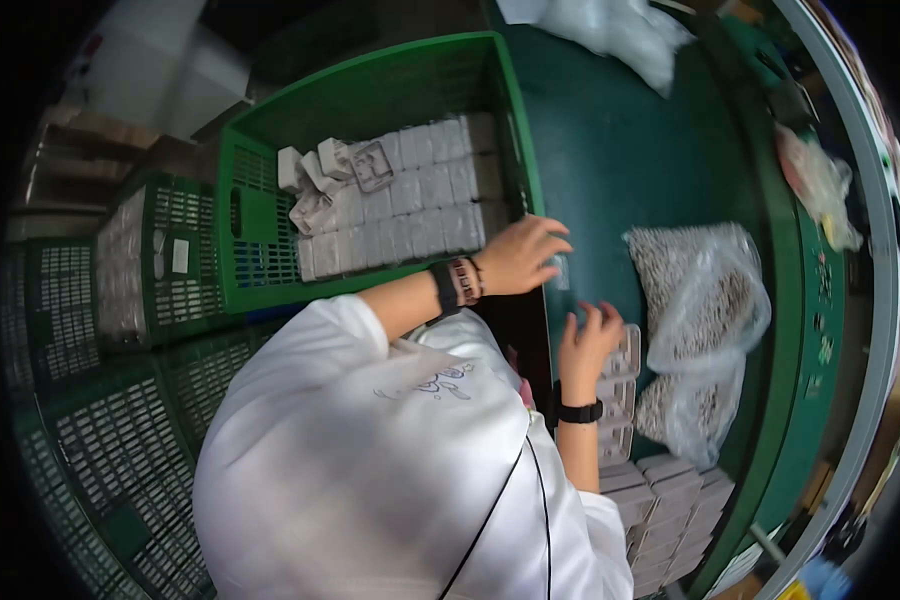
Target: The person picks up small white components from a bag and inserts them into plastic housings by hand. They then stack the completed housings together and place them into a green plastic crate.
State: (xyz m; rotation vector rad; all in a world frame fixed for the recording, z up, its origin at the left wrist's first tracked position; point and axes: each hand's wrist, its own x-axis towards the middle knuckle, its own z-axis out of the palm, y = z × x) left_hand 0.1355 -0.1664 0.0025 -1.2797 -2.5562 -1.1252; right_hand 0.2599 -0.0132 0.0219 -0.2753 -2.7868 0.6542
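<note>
My left hand (523,256), with a black band and a beaded bracelet at its wrist, reaches over the near right corner of a green crate (385,280). Its fingers are apart, next to a small clear piece (561,272) on a dark green work surface (600,150). My right hand (588,350), wearing a black band, has its fingers spread beside a column of pale, open compartment boxes (618,400). I see nothing held in either hand. Inside the crate stand rows of wrapped whitish boxes (410,190), with several loose ones lying on top at the left.
Clear plastic bags of small greyish pieces (695,290) lie to the right of the compartment boxes. Stacked grey boxes (670,510) stand at the near right. More green crates (110,460) fill the left side. A white plastic bag (620,35) lies at the far end.
</note>
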